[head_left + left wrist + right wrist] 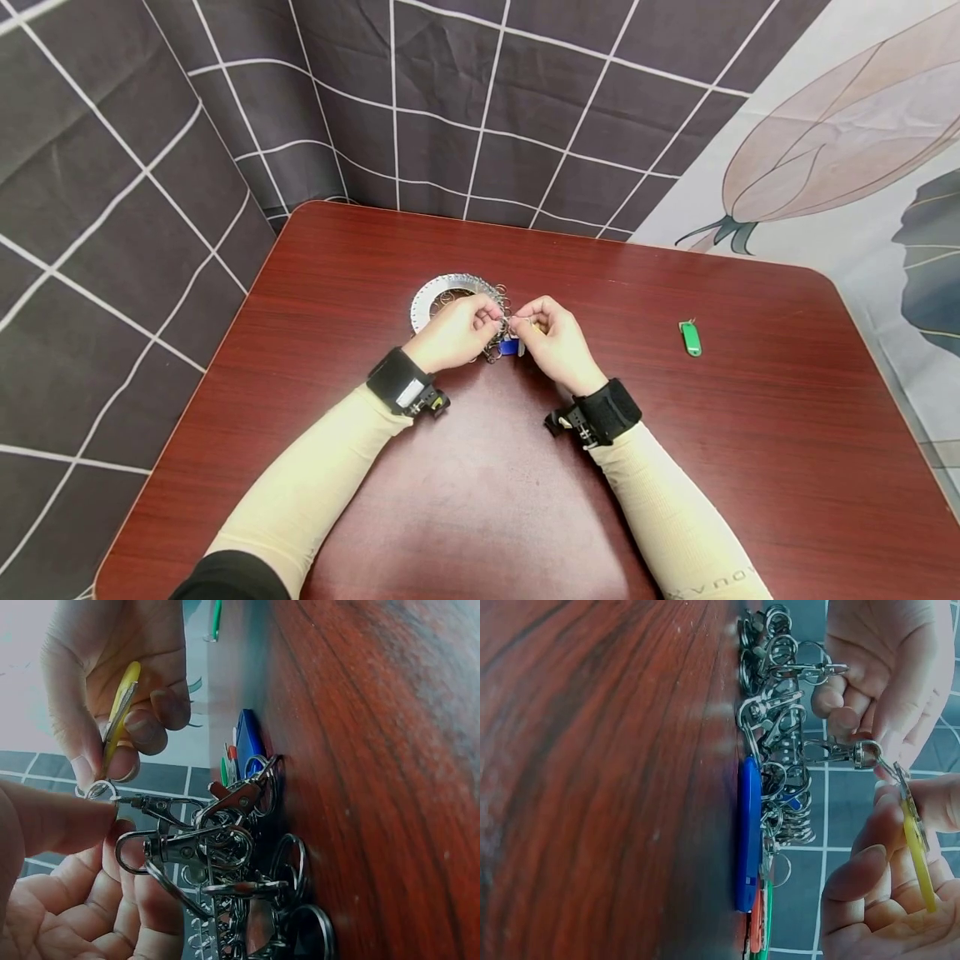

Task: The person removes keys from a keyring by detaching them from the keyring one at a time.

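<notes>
Both hands meet over a flat silver ring-shaped rack hung with many metal clasps. My left hand pinches the ring end of a swivel clasp between thumb and finger. My right hand pinches a yellow key tag with a silver key lying along it. The tag's split ring meets the clasp at the left fingertips; whether they are linked I cannot tell. A blue key tag lies beside the rack, below the hands.
A green key tag lies apart on the right of the red-brown table. Red tag and green edges show behind the blue tag. A dark checked cloth hangs behind the table's far edge.
</notes>
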Action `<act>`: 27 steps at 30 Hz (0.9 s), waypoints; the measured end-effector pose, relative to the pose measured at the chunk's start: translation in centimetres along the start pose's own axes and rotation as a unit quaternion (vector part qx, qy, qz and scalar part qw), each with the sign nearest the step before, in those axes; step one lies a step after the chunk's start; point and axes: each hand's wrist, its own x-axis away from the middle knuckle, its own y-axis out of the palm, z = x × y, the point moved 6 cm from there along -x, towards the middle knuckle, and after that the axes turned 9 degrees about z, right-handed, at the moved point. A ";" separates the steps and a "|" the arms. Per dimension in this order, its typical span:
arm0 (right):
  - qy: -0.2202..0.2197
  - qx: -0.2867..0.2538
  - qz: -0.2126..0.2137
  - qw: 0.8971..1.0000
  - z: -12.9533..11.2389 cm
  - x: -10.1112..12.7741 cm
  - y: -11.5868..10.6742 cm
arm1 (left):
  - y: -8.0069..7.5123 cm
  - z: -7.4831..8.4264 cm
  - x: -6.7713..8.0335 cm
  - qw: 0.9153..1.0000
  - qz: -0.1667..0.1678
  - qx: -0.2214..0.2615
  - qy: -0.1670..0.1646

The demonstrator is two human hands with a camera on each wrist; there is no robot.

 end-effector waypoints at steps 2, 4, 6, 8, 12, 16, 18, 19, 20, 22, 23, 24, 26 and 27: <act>0.000 0.001 0.002 1.000 0.0 0.0 -0.1 | 0.2 -0.1 0.0 1.000 -0.009 -0.001 -0.002; 0.002 0.000 0.003 1.000 0.0 0.0 -0.1 | 0.2 -0.2 0.0 1.000 -0.013 -0.004 0.002; 0.003 -0.002 0.005 1.000 0.0 -0.1 -0.2 | 0.3 -0.3 0.0 1.000 -0.015 -0.006 0.005; 0.005 -0.004 0.005 1.000 0.0 -0.1 -0.2 | 0.4 -0.4 0.0 1.000 -0.015 -0.008 0.007; 0.006 -0.009 0.003 1.000 0.1 -0.1 -0.2 | 0.3 -0.5 -0.1 1.000 -0.002 -0.015 0.009; 0.013 -0.020 -0.002 1.000 0.2 -0.1 -0.1 | 0.0 -0.6 -0.2 0.999 0.030 -0.016 0.004; 0.016 -0.026 -0.007 1.000 0.2 -0.1 0.0 | -0.3 -0.5 -0.2 0.999 0.047 -0.008 0.001; 0.018 -0.029 -0.010 0.999 0.3 -0.1 0.1 | -0.4 -0.5 -0.2 0.999 0.054 -0.003 0.000; 0.020 -0.031 -0.013 0.999 0.2 0.0 0.2 | -0.5 -0.5 -0.2 0.998 0.059 0.001 0.001; 0.024 -0.034 -0.019 0.999 0.3 0.0 0.3 | -0.6 -0.4 -0.2 0.998 0.069 0.010 0.003; 0.025 -0.035 -0.022 0.999 0.3 0.0 0.3 | -0.7 -0.4 -0.2 0.997 0.073 0.012 0.005; 0.026 -0.037 -0.025 0.999 0.2 0.0 0.4 | -0.7 -0.4 -0.2 0.997 0.077 0.014 0.006; 0.027 -0.037 -0.028 0.999 0.3 0.1 0.4 | -0.7 -0.5 -0.2 0.996 0.083 0.016 0.007; 0.027 -0.036 -0.030 0.999 0.3 0.1 0.4 | -0.7 -0.5 -0.2 0.996 0.085 0.018 0.007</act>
